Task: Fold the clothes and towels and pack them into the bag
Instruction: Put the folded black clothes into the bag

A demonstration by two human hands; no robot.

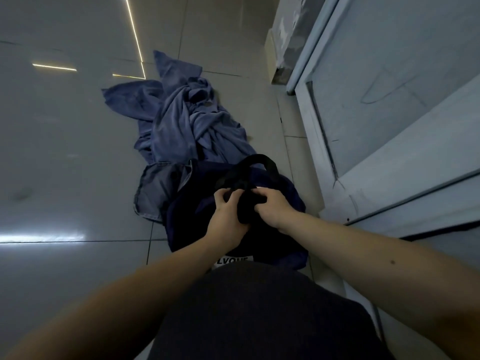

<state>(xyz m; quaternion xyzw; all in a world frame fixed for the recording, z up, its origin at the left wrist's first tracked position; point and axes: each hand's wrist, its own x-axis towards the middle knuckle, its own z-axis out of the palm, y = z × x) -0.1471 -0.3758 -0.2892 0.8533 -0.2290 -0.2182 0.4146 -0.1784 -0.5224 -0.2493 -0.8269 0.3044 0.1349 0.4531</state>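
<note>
This is an indoor room or passage, perhaps in a home, though the view does not settle which. The floor (pixel 65 152) is laid with large, glossy pale-grey tiles with thin dark joints. In the upper left it mirrors strip-light reflections (pixel 135 35) as bright lines. Along the right side stands a white panelled door (pixel 389 105), scuffed and marked with pencil-like scribbles. A pale wall base (pixel 281 53) shows at the upper right. At centre, a heap of blue clothes (pixel 181 120) lies directly on the tiles, against a dark blue bag (pixel 288 193).
</note>
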